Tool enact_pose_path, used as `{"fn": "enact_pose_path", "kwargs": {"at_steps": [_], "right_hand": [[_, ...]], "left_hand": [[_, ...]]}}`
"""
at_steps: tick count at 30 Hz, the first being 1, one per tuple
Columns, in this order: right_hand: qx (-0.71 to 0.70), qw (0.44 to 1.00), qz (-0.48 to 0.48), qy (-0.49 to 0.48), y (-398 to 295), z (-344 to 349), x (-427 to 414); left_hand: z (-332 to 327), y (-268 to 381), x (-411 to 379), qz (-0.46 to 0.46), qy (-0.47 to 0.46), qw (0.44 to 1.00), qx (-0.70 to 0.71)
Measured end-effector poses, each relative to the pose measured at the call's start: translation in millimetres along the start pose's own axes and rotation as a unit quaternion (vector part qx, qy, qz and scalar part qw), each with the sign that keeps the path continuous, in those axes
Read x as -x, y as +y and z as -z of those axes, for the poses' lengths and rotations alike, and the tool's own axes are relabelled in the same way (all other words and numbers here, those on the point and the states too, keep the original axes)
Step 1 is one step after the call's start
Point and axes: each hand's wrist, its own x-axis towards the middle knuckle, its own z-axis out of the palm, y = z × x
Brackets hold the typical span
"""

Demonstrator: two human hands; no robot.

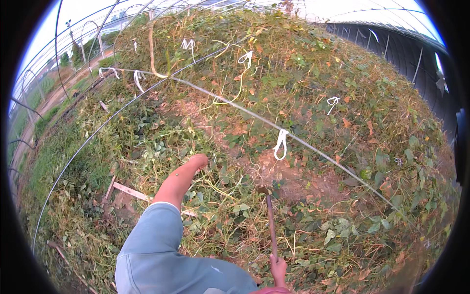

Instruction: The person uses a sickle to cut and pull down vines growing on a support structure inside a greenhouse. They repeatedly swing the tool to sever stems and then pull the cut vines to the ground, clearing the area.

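My left hand [199, 161] reaches forward over a tangle of green and yellowing vines [227, 191]. Its fingers curl down among the stems, and whether they hold one is hidden. Low in the view, my right hand [278, 270] grips the near end of a wooden handle [271, 224]. The handle points away from me and ends in a dark, bent metal head [263, 191], partly lost among the leaves, so its exact kind is unclear. Dry leaves and bare soil [293, 176] lie just beyond that head.
A taut cable [257, 117] crosses diagonally ahead, with white string loops [281, 145] tied along it. A thin curved rod [91, 136] arches on the left. Pale wooden strips [130, 191] lie left of my arm. A dark sheeted wall [398, 55] stands far right, under metal hoops.
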Motion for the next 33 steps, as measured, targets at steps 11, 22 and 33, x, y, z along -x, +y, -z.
{"fn": "enact_pose_path", "kwargs": {"at_steps": [11, 22, 33], "right_hand": [[-0.110, 0.993, -0.009, -0.032, -7.3, -22.9, 1.7], [-0.227, 0.972, -0.037, -0.040, 4.6, 2.4, -4.0], [-0.199, 0.976, -0.087, 0.003, 37.4, -31.5, -1.9]], "left_hand": [[-295.8, -48.6, 80.0, -0.073, -0.174, 0.977, -0.094], [-131.7, -7.5, 58.9, -0.102, -0.062, 0.989, 0.090], [163.0, 15.9, 192.9, -0.575, -0.165, 0.282, 0.751]]}}
